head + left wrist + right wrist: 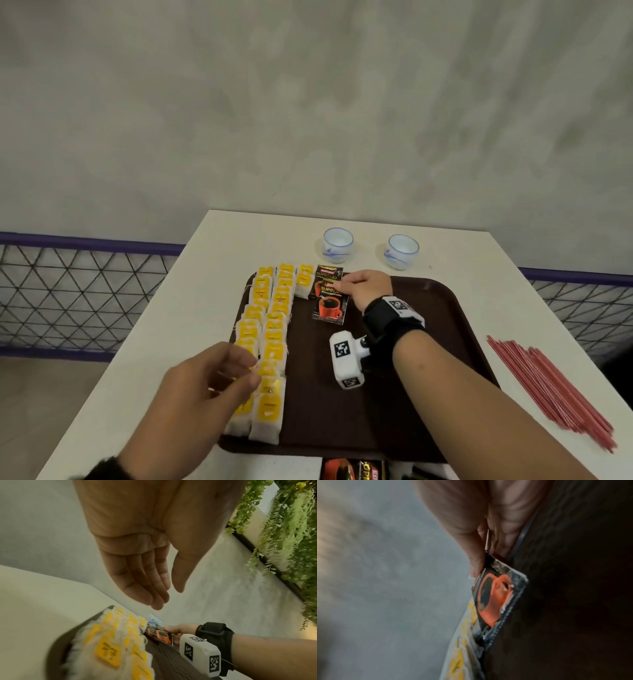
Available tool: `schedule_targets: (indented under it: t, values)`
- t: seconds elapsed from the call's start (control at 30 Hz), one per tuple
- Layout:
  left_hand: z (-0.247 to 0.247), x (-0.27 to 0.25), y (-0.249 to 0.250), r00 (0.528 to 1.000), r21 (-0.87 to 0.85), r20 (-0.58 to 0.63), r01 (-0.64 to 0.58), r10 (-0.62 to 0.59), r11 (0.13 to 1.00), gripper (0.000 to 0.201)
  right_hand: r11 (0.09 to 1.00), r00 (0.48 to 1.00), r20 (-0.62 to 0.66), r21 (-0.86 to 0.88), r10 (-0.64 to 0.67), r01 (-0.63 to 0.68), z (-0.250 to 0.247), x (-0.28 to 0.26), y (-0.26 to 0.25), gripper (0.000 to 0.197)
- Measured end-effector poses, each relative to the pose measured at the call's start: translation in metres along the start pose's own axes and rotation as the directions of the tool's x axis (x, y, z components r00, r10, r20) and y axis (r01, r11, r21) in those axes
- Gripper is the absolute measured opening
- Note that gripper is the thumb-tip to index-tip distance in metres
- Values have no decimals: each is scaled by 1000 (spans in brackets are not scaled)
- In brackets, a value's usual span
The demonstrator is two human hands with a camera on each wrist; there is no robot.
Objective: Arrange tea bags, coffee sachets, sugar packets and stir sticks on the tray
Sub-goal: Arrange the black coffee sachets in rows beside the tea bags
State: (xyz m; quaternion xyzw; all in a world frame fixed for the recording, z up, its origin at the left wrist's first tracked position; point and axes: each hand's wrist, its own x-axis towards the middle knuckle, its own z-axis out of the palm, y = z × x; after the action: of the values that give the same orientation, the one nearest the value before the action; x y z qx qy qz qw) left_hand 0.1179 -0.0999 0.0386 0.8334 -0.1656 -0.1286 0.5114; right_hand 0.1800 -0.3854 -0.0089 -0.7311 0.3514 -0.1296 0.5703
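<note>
A brown tray [394, 428] lies on the white table [164, 335]. Rows of tea bags [274, 342] with yellow tags fill its left side. Two black coffee sachets overlap at the tray's far edge. My right hand [342, 284] pinches the nearer coffee sachet [329, 306] by its upper right edge, and the sachet lies flat on the tray. The right wrist view shows the thumb and fingers [476, 563] pinching that sachet [494, 599]. My left hand [253, 370] hovers over the front tea bags, fingers relaxed and holding nothing [169, 599].
Red stir sticks [548, 387] lie in a bundle on the table right of the tray. Two white cups [337, 245] [402, 251] stand behind the tray. More coffee sachets [356, 471] lie at the table's near edge. A mesh railing runs beyond both sides.
</note>
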Motion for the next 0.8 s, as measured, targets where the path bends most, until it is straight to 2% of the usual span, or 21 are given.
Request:
schedule_targets:
  t: [0.2, 0.3, 0.6, 0.7, 0.8]
  values:
    - [-17, -7, -20, 996, -1, 15, 85, -85, 996, 29, 991, 995, -68, -117, -69, 61, 23, 22, 1, 20]
    - [-22, -8, -26, 996, 6, -1, 87, -87, 996, 30, 972, 987, -62, -195, -146, 131, 31, 29, -3, 21]
    - [-18, -13, -28, 997, 30, 9, 72, -73, 997, 32, 937, 975, -54, -292, -216, 191, 32, 38, -2, 31]
    - [-20, -13, -29, 997, 47, 13, 75, -75, 996, 32, 925, 978, -72, -345, -195, 159, 30, 37, -1, 50]
    - [-21, -14, -30, 996, 44, 23, 86, -87, 995, 30, 898, 995, -28, -433, -96, 74, 24, 34, 1, 72]
